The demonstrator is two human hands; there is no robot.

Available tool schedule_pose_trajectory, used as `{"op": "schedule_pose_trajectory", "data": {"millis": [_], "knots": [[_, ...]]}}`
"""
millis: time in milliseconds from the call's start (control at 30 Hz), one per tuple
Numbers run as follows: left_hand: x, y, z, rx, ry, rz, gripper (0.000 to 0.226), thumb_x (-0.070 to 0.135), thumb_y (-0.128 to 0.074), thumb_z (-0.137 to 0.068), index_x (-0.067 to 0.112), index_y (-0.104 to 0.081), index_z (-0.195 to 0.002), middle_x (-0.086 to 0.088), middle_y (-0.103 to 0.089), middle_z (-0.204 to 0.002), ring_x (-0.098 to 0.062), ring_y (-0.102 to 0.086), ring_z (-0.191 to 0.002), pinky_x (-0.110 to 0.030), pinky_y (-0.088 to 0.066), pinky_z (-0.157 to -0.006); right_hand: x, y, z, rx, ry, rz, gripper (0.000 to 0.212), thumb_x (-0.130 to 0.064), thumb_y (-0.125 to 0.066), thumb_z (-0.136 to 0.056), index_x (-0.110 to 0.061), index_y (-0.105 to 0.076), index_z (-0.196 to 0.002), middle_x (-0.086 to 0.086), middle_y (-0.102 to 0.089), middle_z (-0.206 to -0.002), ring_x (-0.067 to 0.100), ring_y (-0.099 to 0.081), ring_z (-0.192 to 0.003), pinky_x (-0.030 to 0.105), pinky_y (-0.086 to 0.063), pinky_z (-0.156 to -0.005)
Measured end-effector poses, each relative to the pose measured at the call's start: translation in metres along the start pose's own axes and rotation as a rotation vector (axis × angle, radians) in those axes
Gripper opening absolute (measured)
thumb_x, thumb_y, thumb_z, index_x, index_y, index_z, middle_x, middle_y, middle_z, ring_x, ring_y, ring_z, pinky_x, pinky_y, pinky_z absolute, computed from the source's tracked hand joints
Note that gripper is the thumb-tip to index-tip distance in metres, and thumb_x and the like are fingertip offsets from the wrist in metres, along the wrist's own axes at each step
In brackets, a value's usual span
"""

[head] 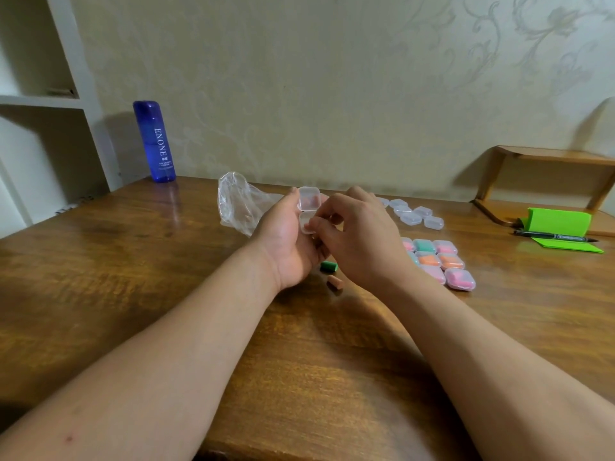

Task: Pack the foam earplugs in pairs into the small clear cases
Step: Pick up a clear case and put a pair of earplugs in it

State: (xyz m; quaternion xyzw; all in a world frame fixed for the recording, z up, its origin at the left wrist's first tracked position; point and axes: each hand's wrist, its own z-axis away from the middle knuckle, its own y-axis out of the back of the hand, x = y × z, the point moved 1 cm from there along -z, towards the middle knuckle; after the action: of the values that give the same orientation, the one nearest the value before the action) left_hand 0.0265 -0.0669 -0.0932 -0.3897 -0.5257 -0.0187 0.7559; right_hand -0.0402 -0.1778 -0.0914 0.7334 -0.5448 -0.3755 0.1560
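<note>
Wooden table; left hand holds case; right hand pinches it.

1. Your surface is dark, glossy brown wood.
2. At its far left corner a blue bottle stands upright.
3. A crumpled clear bag lies at far centre.
4. To your right, colourless clear cases cluster; nearer you, filled cases sit in touching rows.
5. A green earplug and a pink earplug lie loose, just apart.
6. Far right, a black pen lies along a green card, near a wooden shelf.
</note>
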Motion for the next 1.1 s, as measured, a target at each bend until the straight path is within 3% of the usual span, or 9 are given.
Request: {"op": "schedule_pose_trajectory", "data": {"millis": [167,267,433,533,600,733,867,967,1100], "knots": [[0.001,0.001,-0.001,0.004,-0.013,-0.009,0.06,0.055,-0.035,-0.112,0.012,-0.067,-0.139,-0.011,-0.072,-0.1,-0.02,-0.068,-0.07,-0.031,-0.059,-0.065,0.005,0.009,-0.002,0.017,-0.075,-0.107,0.012,-0.031,-0.066,-0.101,-0.022,-0.074,-0.099,-0.005,-0.061,-0.095,0.015,-0.056,-0.093,0.034,-0.048,-0.076],[0.005,0.002,-0.001,0.076,-0.03,0.009,0.053,0.053,-0.043,-0.111,0.013,-0.074,-0.127,-0.014,-0.06,-0.101,-0.021,-0.06,-0.074,-0.03,-0.058,-0.061,0.01,0.028,-0.003,-0.012,-0.179,-0.149,0.015,-0.029,-0.063,-0.102,-0.02,-0.072,-0.095,-0.006,-0.068,-0.086,0.015,-0.061,-0.082,0.033,-0.048,-0.067],[0.007,0.005,-0.001,0.115,-0.034,0.04,0.048,0.05,-0.043,-0.112,0.014,-0.074,-0.12,-0.011,-0.059,-0.09,-0.021,-0.058,-0.073,-0.029,-0.056,-0.057,0.012,0.047,0.0,-0.521,-0.196,0.034,0.027,-0.044,-0.07,-0.099,-0.023,-0.071,-0.08,-0.001,-0.067,-0.075,0.013,-0.056,-0.068,0.032,-0.043,-0.06],[0.008,0.005,-0.002,0.12,-0.029,0.035,0.043,0.046,-0.046,-0.111,0.014,-0.074,-0.118,-0.01,-0.06,-0.087,-0.021,-0.058,-0.072,-0.029,-0.055,-0.056,0.01,0.045,0.002,-0.79,-0.194,0.14,0.029,-0.053,-0.074,-0.093,-0.025,-0.074,-0.087,-0.001,-0.071,-0.087,0.014,-0.061,-0.079,0.031,-0.046,-0.067],[0.009,0.005,-0.001,0.117,-0.026,0.03,0.041,0.044,-0.048,-0.11,0.015,-0.074,-0.119,-0.01,-0.06,-0.088,-0.02,-0.058,-0.073,-0.029,-0.055,-0.057,0.009,0.042,0.003,-0.843,-0.186,0.174,0.028,-0.053,-0.075,-0.092,-0.026,-0.074,-0.092,-0.004,-0.072,-0.091,0.013,-0.064,-0.084,0.028,-0.048,-0.068],[0.008,0.005,-0.001,0.113,-0.029,0.004,0.043,0.045,-0.047,-0.111,0.013,-0.074,-0.122,-0.01,-0.059,-0.087,-0.02,-0.057,-0.069,-0.028,-0.053,-0.054,0.01,0.041,0.002,-0.745,-0.183,0.137,0.019,-0.043,-0.074,-0.095,-0.024,-0.074,-0.091,-0.003,-0.072,-0.089,0.014,-0.064,-0.082,0.029,-0.047,-0.064],[0.006,0.002,0.0,0.069,-0.02,-0.044,0.039,0.042,-0.049,-0.109,0.013,-0.072,-0.122,-0.007,-0.053,-0.082,-0.015,-0.049,-0.059,-0.026,-0.046,-0.051,0.019,0.048,-0.003,-0.363,-0.208,0.05,0.01,-0.028,-0.076,-0.094,-0.022,-0.07,-0.089,-0.004,-0.072,-0.084,0.017,-0.068,-0.082,0.032,-0.053,-0.066],[0.002,-0.003,0.002,0.039,-0.011,-0.079,0.045,0.046,-0.045,-0.11,0.013,-0.07,-0.128,-0.004,-0.052,-0.076,-0.012,-0.046,-0.053,-0.027,-0.044,-0.052,0.022,0.052,-0.007,-0.153,-0.214,-0.097,0.009,-0.028,-0.078,-0.094,-0.023,-0.07,-0.096,-0.008,-0.073,-0.086,0.008,-0.067,-0.079,0.025,-0.052,-0.064],[-0.004,-0.006,0.003,-0.014,0.017,-0.107,0.056,0.055,-0.035,-0.113,0.014,-0.065,-0.136,0.0,-0.058,-0.06,-0.013,-0.051,-0.053,-0.029,-0.045,-0.056,0.015,0.044,-0.005,-0.047,-0.119,-0.146,0.006,-0.025,-0.076,-0.094,-0.026,-0.073,-0.099,-0.013,-0.073,-0.087,0.002,-0.067,-0.082,0.01,-0.046,-0.064]]}}
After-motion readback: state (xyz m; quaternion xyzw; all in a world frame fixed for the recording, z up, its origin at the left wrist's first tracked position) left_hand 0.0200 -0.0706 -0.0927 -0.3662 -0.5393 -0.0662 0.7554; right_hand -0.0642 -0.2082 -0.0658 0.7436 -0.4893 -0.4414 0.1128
